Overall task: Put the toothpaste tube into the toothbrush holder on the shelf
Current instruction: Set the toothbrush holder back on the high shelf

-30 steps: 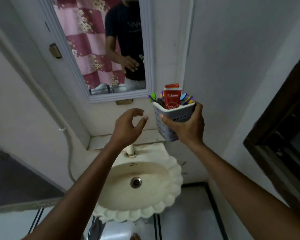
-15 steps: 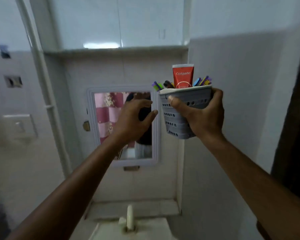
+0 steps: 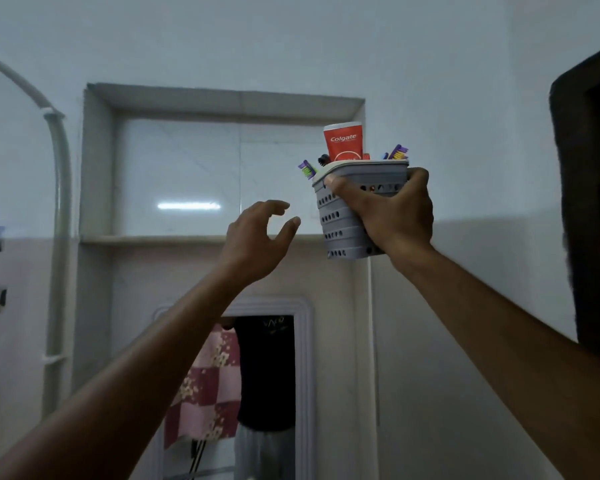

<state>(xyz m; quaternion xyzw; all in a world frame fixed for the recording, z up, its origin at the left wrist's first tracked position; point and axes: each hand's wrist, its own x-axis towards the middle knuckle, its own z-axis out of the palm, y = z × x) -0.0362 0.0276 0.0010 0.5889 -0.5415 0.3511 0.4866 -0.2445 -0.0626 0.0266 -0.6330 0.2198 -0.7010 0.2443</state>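
A red toothpaste tube (image 3: 343,142) stands upright inside the grey perforated toothbrush holder (image 3: 340,223), among several toothbrushes with purple and green bristles. My right hand (image 3: 392,216) grips the holder around its side and holds it in the air, at the right end of the recessed wall shelf (image 3: 160,240), with the holder's base a little below the ledge. My left hand (image 3: 257,239) is raised just left of the holder, fingers apart and empty, not touching it.
The shelf is a niche with a glossy tiled back wall (image 3: 187,174). Below it hangs a framed mirror (image 3: 253,393) reflecting a person and a pink checked curtain. A white pipe (image 3: 58,237) runs down the left wall. A dark door frame (image 3: 589,202) stands at the right.
The view has tilted up from the sink and mirror to the shelf. My right hand has lifted the holder with the tube up to shelf height, and my left hand has risen alongside.
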